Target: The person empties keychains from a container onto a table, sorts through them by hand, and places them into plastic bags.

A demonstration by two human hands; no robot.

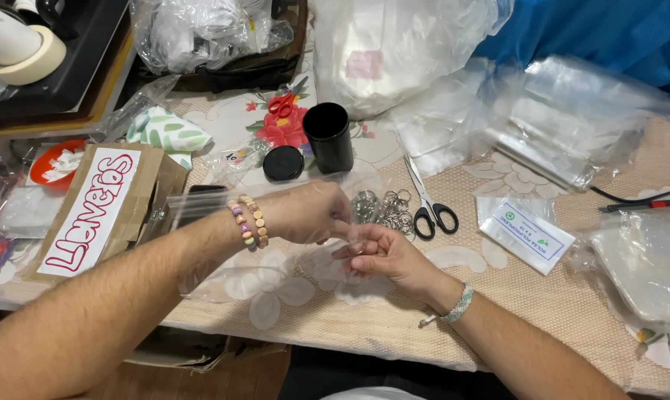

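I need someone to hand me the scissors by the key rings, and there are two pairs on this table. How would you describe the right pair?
Find the black cylinder cup standing mid-table. Just right of it, lying on the lace cloth, are the black-handled scissors, beside the pile of metal key rings. The other pair has red handles and lies behind the cup.

A big table (557, 296) fills almost the whole view, and it has a tan lace cloth with white and red flowers on it. At the far right corner there is a bright blue cloth (609, 30), and at the far left sits a dark tray (83, 52) on a wooden board. Under the near edge of the table it is dark, with brown cardboard (201, 370) showing, and the light is soft and even.
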